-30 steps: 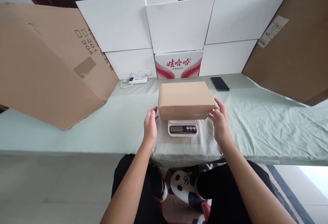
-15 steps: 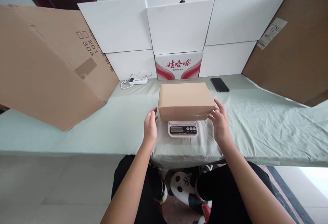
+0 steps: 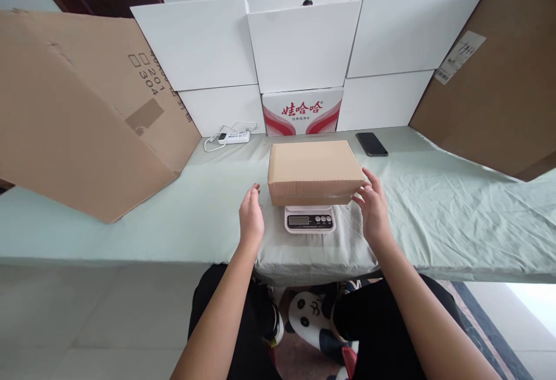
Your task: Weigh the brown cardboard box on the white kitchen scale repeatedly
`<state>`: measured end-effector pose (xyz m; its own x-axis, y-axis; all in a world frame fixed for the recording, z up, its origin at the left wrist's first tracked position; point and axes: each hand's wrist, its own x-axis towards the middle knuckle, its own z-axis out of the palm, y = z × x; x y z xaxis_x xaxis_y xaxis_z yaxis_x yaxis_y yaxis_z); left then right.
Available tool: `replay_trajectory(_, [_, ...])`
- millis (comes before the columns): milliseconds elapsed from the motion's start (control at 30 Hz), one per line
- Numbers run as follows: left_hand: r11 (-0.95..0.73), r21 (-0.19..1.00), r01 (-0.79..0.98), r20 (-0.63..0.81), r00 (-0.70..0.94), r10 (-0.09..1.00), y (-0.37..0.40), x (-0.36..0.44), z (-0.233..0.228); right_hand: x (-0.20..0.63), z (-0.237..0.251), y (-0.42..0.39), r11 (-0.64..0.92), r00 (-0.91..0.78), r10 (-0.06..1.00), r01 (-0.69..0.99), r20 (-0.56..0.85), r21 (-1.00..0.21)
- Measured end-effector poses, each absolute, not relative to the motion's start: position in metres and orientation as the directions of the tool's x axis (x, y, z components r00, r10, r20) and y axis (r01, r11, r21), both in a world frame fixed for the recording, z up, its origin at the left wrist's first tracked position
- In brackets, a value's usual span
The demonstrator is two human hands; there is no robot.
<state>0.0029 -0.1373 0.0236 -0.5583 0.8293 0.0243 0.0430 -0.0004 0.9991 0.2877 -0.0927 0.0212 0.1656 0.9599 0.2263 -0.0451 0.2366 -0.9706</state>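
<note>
A closed brown cardboard box (image 3: 315,163) rests on a white digital kitchen scale (image 3: 310,227), covering its platform. Only the scale's front shows, with a small display and several round buttons; I cannot read any figure on the display. My left hand (image 3: 251,218) is held apart from the box, to its left, with nothing in it and its fingers extended. At the box's front right corner is my right hand (image 3: 373,209), its fingers spread and the fingertips at or touching the cardboard.
White boxes (image 3: 304,44) line the back of the cloth-covered table (image 3: 208,200), one with red lettering. A black phone (image 3: 372,144) lies behind right, a white power strip (image 3: 233,137) with cable behind left. Large cardboard sheets (image 3: 87,119) stand at both sides.
My left hand has moved a little to the left, away from the box. The right hand, the box and the scale stay where they were.
</note>
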Motion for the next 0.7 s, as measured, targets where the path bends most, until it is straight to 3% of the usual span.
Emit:
replay_trajectory(133, [0.069,0.996,0.048,-0.028,-0.583,0.812,-0.1367,0.0011,0.0238,0.2884,0.0201,-0.0917,0.236,0.169,0.959,-0.040,0.226,-0.971])
replay_trajectory(467, [0.068,0.985,0.158,0.017,-0.482,0.876,-0.1341,0.0011,0.0307,0.2902,0.0161,-0.0898,0.260,0.154,0.954,-0.014,0.255,-0.965])
replay_trajectory(700, [0.031,0.990,0.135,0.036,-0.465,0.885,-0.1352,0.0035,0.0320,0.2873,0.0192,-0.0918,0.250,0.147,0.959,-0.029,0.243,-0.968])
